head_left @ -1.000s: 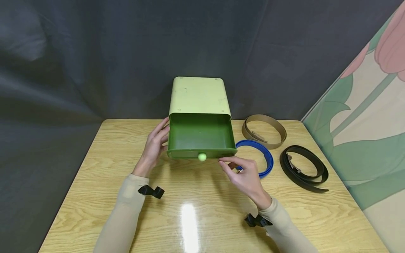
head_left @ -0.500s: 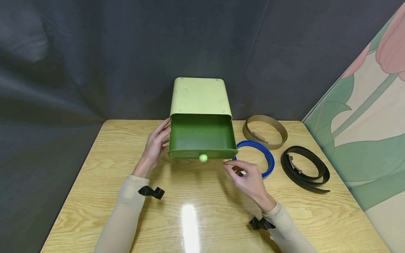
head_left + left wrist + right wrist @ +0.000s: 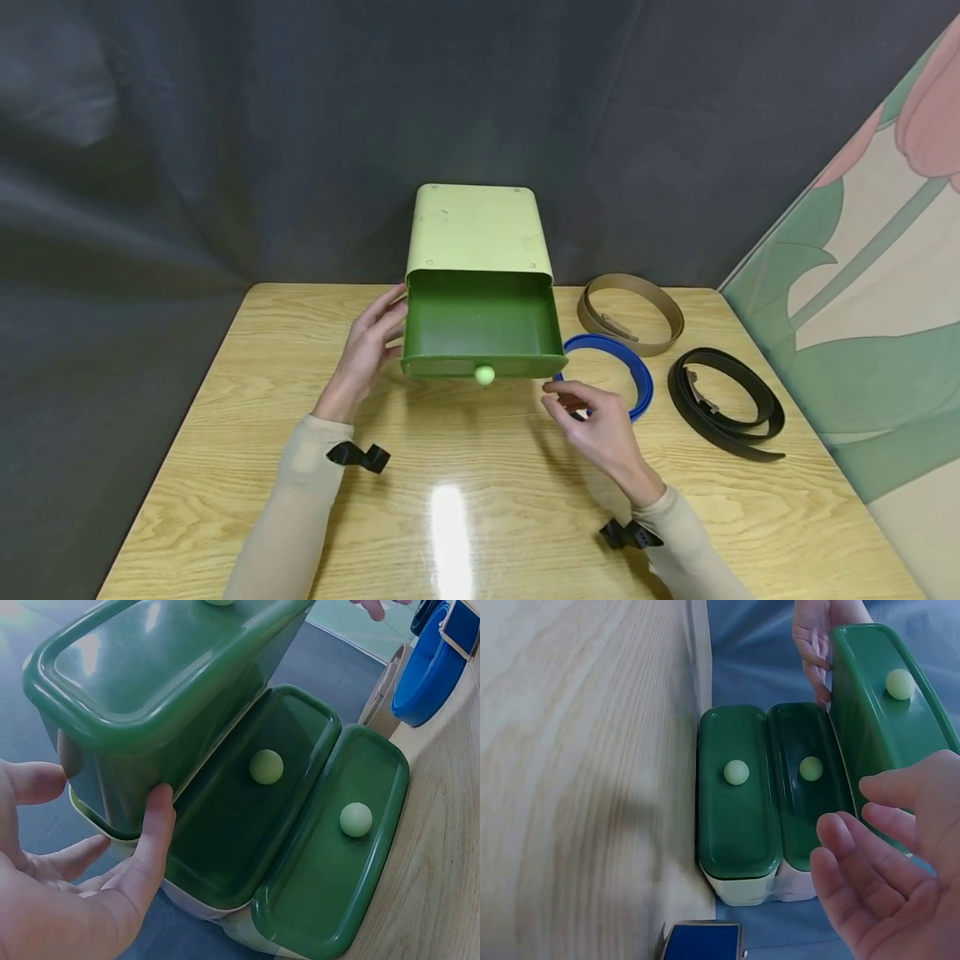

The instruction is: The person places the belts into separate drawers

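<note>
Now, open drawer (image 3: 442,367), left hand (image 3: 363,353) touching

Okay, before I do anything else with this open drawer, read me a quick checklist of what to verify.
1. Top drawer pulled out: ok, it juts from the cabinet, and nothing shows inside.
2. Middle drawer and bottom drawer shut: ok.
3. Left hand bracing firmly: cannot tell; it touches the left side, but its pressure doesn't show.
4. Right hand free: ok, holding nothing.
5. Blue belt and tan belt coiled: ok.
6. Black belt coiled neatly: not ok, its tail sticks out.
</note>
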### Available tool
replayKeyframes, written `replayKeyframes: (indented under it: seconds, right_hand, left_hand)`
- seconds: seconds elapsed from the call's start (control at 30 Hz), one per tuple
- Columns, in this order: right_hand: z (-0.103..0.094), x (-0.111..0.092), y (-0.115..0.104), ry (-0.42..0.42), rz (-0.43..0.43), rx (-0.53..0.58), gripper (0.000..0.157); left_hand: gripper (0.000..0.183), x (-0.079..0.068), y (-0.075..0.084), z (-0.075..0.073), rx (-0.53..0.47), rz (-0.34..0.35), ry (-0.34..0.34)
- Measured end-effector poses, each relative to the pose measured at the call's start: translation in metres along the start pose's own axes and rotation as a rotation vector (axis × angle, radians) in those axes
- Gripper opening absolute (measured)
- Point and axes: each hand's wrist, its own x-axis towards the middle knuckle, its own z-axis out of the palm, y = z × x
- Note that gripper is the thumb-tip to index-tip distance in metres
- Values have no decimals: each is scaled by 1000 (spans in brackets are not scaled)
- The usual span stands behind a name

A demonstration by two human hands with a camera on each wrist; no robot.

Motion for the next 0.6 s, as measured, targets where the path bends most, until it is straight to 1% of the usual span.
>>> replayKeyframes:
  seconds: [0.13, 0.27, 0.4, 0.6]
  right_hand:
    - [-3, -3, 6, 3, 29, 22, 18]
    - [-7, -4, 11, -18, 62, 31, 23]
    - [-12, -7, 17, -47, 92, -2, 25]
    - [-19, -9, 28, -60, 106, -61, 30]
  left_hand:
    - [61, -1, 0, 0, 1, -9, -7]
    - [61, -3, 0, 0, -10, -9, -11]
    - [61, -4, 1, 0, -12, -4, -19]
    - [67, -5, 2, -2, -7, 9, -57]
